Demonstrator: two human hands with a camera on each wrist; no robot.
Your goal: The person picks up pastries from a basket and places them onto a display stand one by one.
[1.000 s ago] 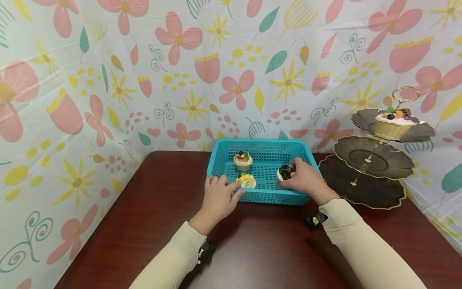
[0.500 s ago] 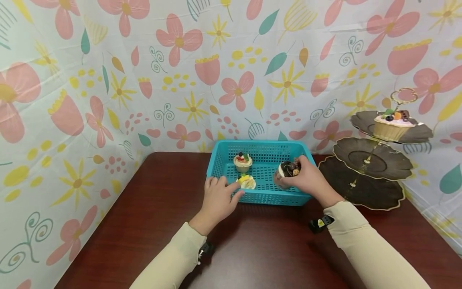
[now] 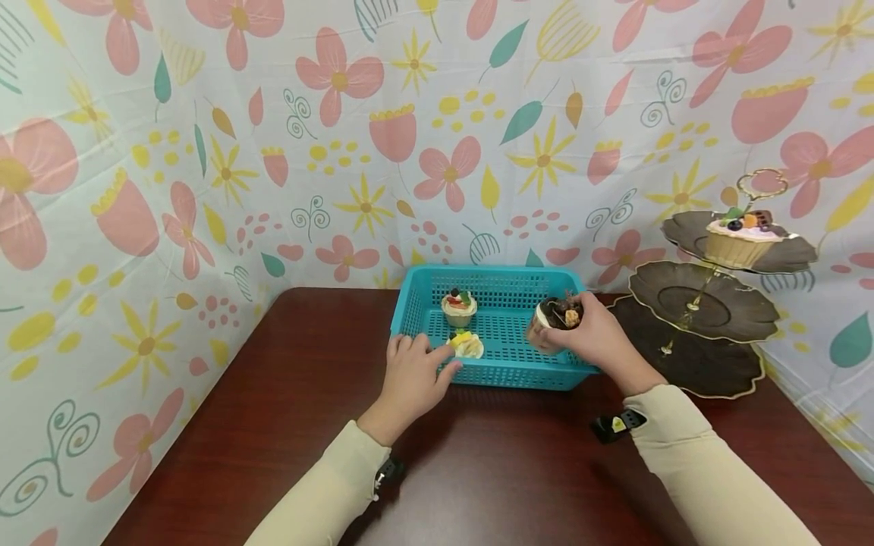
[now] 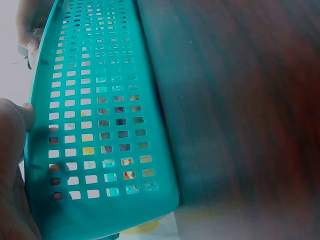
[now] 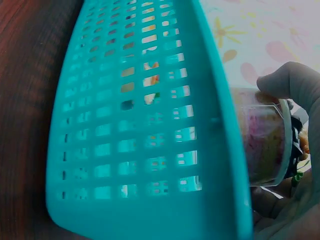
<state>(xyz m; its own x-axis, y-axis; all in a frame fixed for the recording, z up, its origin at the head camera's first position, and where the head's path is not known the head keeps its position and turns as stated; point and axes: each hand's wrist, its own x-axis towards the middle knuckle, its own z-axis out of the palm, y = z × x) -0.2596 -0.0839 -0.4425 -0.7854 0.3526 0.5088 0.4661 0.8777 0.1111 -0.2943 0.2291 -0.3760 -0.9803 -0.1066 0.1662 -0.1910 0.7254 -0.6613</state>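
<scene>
My right hand [image 3: 597,337] grips a clear cake cup [image 5: 262,142] by its upper part. Pink and cream layers show through its side, and its top has dark chocolate, a brown crumbly piece and a bit of green. The cup is tilted above the right end of the turquoise basket [image 3: 519,374], close over the front rim. My left hand [image 3: 413,379] rests at the basket's front left corner with relaxed fingers over the rim. Beside those fingertips, inside, lies a cream cupcake with yellow fruit [image 3: 467,345]. Behind it stands a cupcake with red fruit [image 3: 459,307].
On the right stands a three-tier dark stand [image 3: 703,299] with gold edges. A large cupcake [image 3: 740,243] with pink cream sits on its top tier. The basket is on a dark red-brown wooden table [image 3: 478,470], against a flower-patterned cloth [image 3: 410,136].
My right hand has lifted the cake cup up from the basket floor and shifted it slightly right, tilting it. The left hand stays where it was.
</scene>
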